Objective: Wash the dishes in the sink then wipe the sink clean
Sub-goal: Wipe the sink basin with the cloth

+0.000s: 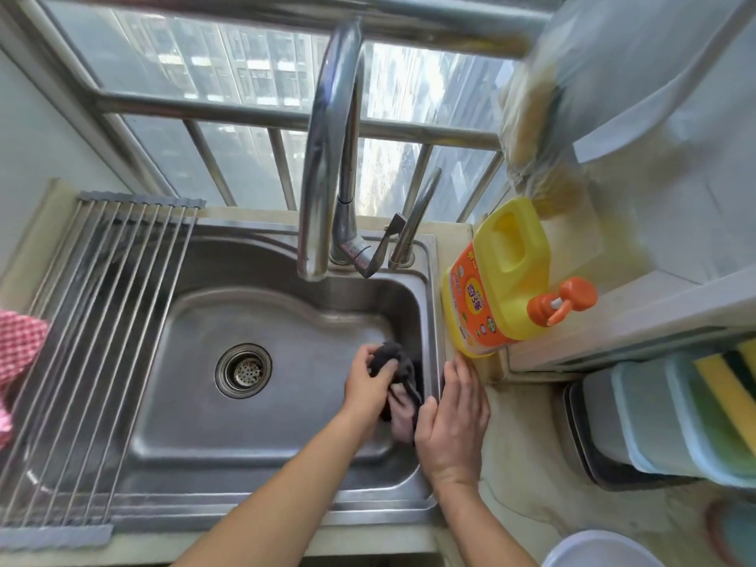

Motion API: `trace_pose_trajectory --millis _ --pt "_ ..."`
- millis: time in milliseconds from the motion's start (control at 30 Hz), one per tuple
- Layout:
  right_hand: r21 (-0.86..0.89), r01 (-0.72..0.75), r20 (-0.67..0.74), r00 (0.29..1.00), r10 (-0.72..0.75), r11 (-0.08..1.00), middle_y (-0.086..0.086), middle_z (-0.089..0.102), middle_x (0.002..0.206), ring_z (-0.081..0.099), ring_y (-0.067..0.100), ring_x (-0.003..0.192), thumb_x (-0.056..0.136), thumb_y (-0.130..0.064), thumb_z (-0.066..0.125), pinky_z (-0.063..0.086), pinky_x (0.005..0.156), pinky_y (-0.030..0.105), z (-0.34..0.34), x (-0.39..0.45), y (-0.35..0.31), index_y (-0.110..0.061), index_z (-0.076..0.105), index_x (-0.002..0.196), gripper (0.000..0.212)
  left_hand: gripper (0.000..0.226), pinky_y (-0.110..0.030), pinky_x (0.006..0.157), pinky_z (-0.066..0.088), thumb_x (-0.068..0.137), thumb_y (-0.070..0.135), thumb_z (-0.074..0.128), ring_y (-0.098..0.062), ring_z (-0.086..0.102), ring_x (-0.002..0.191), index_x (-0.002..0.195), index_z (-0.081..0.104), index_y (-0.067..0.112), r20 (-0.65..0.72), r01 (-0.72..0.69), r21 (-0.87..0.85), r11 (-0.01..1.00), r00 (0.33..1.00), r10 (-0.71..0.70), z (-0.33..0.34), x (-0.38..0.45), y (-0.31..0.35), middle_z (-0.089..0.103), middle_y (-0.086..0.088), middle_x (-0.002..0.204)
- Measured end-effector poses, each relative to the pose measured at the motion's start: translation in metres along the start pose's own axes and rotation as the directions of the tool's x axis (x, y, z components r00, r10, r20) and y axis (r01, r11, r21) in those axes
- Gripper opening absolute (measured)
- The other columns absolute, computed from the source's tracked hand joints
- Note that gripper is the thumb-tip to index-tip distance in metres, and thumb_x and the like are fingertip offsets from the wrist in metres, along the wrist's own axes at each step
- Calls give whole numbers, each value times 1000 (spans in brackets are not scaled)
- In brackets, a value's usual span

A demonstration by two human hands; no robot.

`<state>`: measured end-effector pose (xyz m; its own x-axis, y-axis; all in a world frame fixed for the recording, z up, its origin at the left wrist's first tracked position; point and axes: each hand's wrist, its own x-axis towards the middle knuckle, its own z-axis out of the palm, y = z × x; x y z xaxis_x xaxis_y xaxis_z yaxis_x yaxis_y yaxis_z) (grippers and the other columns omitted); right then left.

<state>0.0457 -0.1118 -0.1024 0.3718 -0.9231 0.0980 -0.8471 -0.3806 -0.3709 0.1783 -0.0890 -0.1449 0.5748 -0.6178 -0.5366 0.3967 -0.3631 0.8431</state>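
A steel sink (262, 427) fills the middle of the view, with a round drain strainer (244, 370) in its floor and no dishes in the basin. My left hand (368, 386) grips a dark grey cloth (399, 362) at the right inner wall of the basin. The cloth hangs down between both hands. My right hand (454, 423) lies with straight fingers on the sink's right rim, its thumb touching the cloth's lower part. A tall chrome faucet (327, 157) arches over the basin; no water is visible running.
A roll-up drying rack (94, 341) covers the sink's left side, with a pink checked cloth (20, 354) at its left edge. A yellow detergent jug (503, 288) with an orange pump stands right of the sink. Stacked containers (662, 419) and sponges (732, 386) sit far right. A white bowl (597, 552) lies bottom right.
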Motion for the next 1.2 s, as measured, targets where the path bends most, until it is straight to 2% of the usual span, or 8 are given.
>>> trace_pose_trajectory --millis 133,267,367,500,667,800,1133,1200 --pt "-9 6 -19 1000 -6 1000 11 47 151 42 31 140 83 -26 44 34 112 49 5 2 2 -3 51 142 64 27 -24 87 54 87 6 74 -10 66 94 99 65 28 -144 -191 -166 967 975 168 39 41 67 71 3 99" --pt "-17 9 -8 1000 -9 1000 12 47 150 41 32 140 84 -27 44 32 113 49 7 3 4 -3 51 142 63 27 -20 86 49 79 20 80 -12 60 94 85 59 35 -198 -260 10 966 946 256 61 54 75 56 2 103" --pt "-6 17 1 1000 -17 1000 12 45 151 40 32 141 84 -26 44 31 114 48 5 3 4 -3 50 143 64 23 -29 81 53 80 20 77 -10 63 85 85 58 31 -122 -246 35 969 961 248 56 51 69 64 -2 95" --pt "34 18 10 1000 -19 999 11 44 154 40 31 143 87 -28 43 33 114 49 0 3 2 -4 48 146 64 21 -12 69 44 85 -1 72 6 55 68 91 56 11 6 -217 40 975 976 217 47 27 64 61 5 80" --pt "69 -5 49 999 2 998 10 43 155 38 28 145 84 -32 40 31 116 49 -4 3 1 -4 49 143 66 23 -26 72 47 78 12 76 -6 56 74 84 57 24 107 -135 77 988 986 126 32 -13 27 64 9 79" --pt "125 -20 41 999 15 992 6 42 156 36 25 146 88 -34 37 29 117 48 -7 2 0 -7 48 144 63 14 -40 78 55 78 24 76 -15 66 81 84 63 24 -51 -139 91 986 988 144 38 -30 22 71 3 85" --pt "99 0 33 999 -3 995 8 43 154 38 28 143 81 -28 41 29 115 47 -3 2 3 -5 48 144 67 13 -18 77 46 79 13 76 -16 59 85 76 65 20 -298 -241 152 959 913 277 70 49 84 54 -1 96" --pt "94 5 36 999 -8 996 8 43 154 37 28 144 81 -29 42 28 115 47 -3 3 2 -5 48 145 69 13 -24 81 51 78 20 73 -20 59 88 76 61 24 -349 -219 153 964 900 260 80 56 87 52 1 98"
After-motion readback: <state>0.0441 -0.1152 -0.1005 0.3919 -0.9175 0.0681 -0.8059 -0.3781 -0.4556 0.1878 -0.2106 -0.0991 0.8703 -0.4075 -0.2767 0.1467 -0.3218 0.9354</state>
